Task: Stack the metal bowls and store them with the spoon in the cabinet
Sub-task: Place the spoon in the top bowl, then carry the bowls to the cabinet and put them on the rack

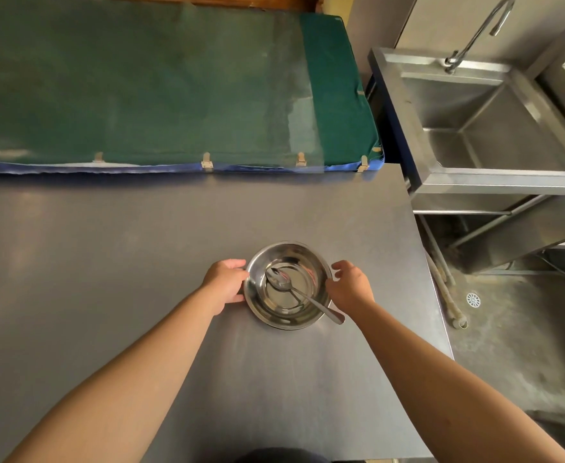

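Two hands on the job in my head view, one either side of the metal bowls (288, 285). Bowls look nested, a second rim showing under the top one near the bottom edge; can't tell how many. Stack sits on the grey counter (107, 262), right of centre, near its right edge. Spoon (303, 294) lies inside the top bowl, scoop on the bowl floor, handle sticking out over the rim lower right. My left hand (226, 282) is cupped against the left rim, fingers curled and touching it. My right hand (351, 285) is half open at the right rim, fingertips at the edge; firm grip or not, can't tell. Green mat (140, 78) lies beyond the counter, steel sink (495, 121) to the right.
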The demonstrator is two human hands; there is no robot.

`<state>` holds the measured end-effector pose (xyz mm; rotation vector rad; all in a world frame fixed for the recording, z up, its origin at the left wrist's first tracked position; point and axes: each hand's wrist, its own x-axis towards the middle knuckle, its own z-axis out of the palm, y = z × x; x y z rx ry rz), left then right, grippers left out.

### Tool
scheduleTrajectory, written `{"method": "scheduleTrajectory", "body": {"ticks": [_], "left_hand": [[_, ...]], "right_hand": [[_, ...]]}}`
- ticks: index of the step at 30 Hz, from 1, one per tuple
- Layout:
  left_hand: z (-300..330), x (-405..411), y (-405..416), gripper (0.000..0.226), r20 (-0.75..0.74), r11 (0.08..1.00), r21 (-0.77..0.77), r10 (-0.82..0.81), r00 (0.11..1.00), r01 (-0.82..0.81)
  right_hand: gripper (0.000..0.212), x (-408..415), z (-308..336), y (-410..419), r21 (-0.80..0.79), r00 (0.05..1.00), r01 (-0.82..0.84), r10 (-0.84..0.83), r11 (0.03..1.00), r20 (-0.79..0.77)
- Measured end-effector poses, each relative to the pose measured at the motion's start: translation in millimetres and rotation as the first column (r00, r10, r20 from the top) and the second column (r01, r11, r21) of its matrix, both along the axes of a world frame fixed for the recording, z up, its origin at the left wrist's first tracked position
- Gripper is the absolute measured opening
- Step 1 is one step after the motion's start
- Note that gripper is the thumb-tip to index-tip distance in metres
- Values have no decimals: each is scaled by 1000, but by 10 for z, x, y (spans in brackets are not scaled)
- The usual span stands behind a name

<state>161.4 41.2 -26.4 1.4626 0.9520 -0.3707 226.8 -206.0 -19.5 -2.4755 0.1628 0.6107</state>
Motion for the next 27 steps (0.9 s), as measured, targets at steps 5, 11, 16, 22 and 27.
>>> {"method": "scheduleTrajectory", "body": {"ticks": [5,11,16,22,27], "left_hand": [[-40,38,17,41,-32,996,48,-79,996,80],[41,18,54,41,-5,994,28,-106,994,107],[261,-1,113,40,71,991,-26,-132,989,134],[791,58,173,33,222,971,-87,-199,954,223],[1316,169,88,25,338,942,-76,-285,897,327]], "right_hand": [[27,-30,1,-14,174,966,227,-198,958,-166],[35,-87,74,-38,252,925,344,-281,905,-255],[34,-174,308,-72,313,923,371,-311,874,-227],[27,-349,869,-192,430,917,397,-363,811,-162],[19,-508,1426,-384,506,904,396,-421,767,-70]]}}
